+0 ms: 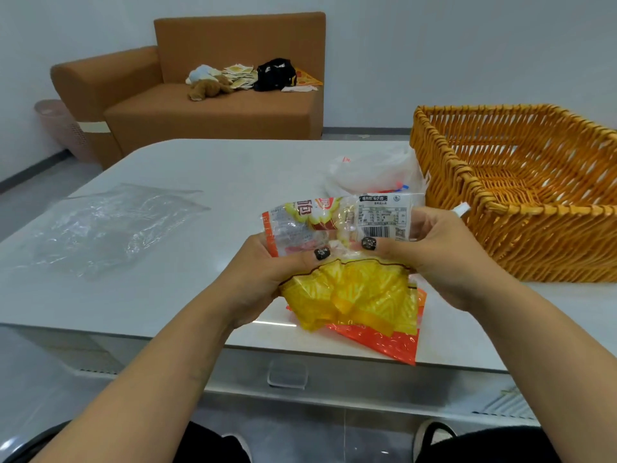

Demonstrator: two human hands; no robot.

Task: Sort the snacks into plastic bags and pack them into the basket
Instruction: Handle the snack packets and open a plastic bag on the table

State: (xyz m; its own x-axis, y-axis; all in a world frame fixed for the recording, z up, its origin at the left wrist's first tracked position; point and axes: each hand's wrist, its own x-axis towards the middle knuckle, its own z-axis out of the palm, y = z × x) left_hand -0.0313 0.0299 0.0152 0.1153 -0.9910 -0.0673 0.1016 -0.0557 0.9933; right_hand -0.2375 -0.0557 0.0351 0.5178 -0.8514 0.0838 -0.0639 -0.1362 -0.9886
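Head view: snack packets (337, 228) apparently between left hand (267, 279), right hand (444, 252).

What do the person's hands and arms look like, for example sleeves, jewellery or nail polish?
Both forearms are bare, with no sleeves, watch or bracelet in view. The left hand and the right hand show thumbnails painted dark, almost black, with a pale speckled pattern. No rings are visible.

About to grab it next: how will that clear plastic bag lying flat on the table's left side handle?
The clear plastic bag looks thin and crinkled, so probably floppy and very light. Its glossy film may slide on the smooth table rather than lift when pushed.
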